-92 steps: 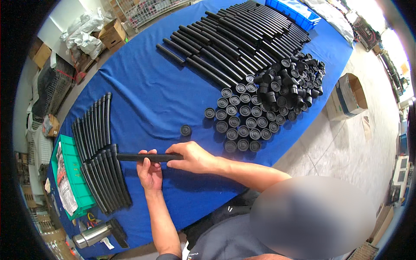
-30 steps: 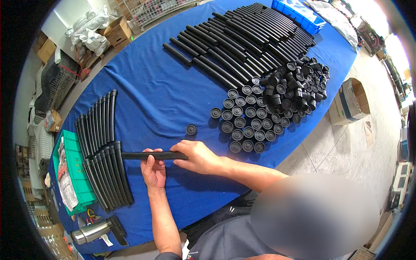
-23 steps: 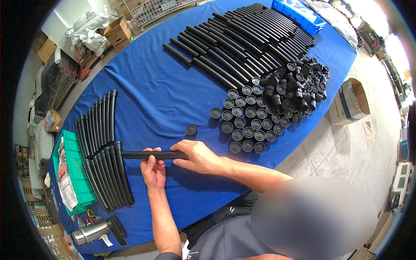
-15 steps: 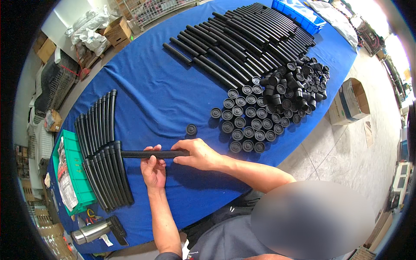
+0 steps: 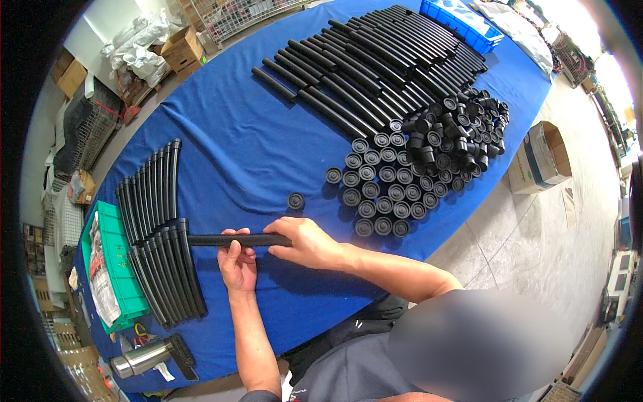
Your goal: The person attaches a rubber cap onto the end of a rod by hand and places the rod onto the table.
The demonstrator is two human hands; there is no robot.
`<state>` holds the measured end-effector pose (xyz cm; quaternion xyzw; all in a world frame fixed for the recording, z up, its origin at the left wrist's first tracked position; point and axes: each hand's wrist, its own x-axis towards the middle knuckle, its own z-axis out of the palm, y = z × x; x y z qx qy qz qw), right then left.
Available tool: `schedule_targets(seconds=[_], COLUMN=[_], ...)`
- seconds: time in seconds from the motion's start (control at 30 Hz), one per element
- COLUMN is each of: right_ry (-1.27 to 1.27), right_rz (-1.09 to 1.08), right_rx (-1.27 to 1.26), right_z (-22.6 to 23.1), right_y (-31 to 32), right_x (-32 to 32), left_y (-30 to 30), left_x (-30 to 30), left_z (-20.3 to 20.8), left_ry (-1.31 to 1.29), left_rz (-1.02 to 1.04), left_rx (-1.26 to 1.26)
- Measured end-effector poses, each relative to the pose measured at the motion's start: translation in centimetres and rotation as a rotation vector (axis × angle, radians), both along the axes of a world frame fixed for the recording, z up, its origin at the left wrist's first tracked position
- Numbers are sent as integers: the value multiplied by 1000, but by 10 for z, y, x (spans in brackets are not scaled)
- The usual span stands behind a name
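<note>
A black tube (image 5: 209, 240) lies level across both hands above the blue cloth. My left hand (image 5: 237, 262) grips it near the middle, thumb in front and fingers behind. My right hand (image 5: 309, 244) is closed over its right end, which the palm hides. The tube's left end reaches the capped tubes (image 5: 167, 271) laid in two rows at the left. Beyond my hands sits one loose round black cap (image 5: 295, 200). More caps (image 5: 387, 191) stand in rows to the right, beside a heap of caps (image 5: 462, 127).
Many plain black tubes (image 5: 362, 63) lie stacked at the far side, near a blue crate (image 5: 462, 27). At the left are a green crate (image 5: 124, 268), a steel flask (image 5: 140, 358) and pliers (image 5: 142, 333). A cardboard box (image 5: 540, 158) stands on the floor at right.
Both hands keep their hold on the tube. The right hand has shifted very slightly; the rest looks the same.
</note>
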<state>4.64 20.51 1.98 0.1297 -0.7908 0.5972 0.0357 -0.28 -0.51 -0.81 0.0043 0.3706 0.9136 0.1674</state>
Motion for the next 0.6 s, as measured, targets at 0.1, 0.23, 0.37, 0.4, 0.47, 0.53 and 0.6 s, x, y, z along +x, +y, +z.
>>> schedule_targets(seconds=[0.1,0.23,0.37,0.4,0.47,0.53,0.6], right_ry=[193,176,170,173,204,180,156], right_rz=[-81,-49,-42,-40,-94,-72,-54], right_rx=[89,88,63,62,133,112,92], right_z=[5,1,-3,-1,4,6,3], right_y=[-3,1,0,-3,-8,-6,-2], right_x=[4,3,3,4,7,7,3], left_y=[-4,3,1,-1,-5,-5,-3], left_x=[-1,2,1,0,-2,-2,-2], left_z=[-3,2,-2,-3,-4,-5,-3], left_ry=[-6,-23,-28,-26,-2,-3,-2], left_rz=[-19,-8,7,9,-2,-10,-21], left_rx=[31,48,28,27,44,48,54])
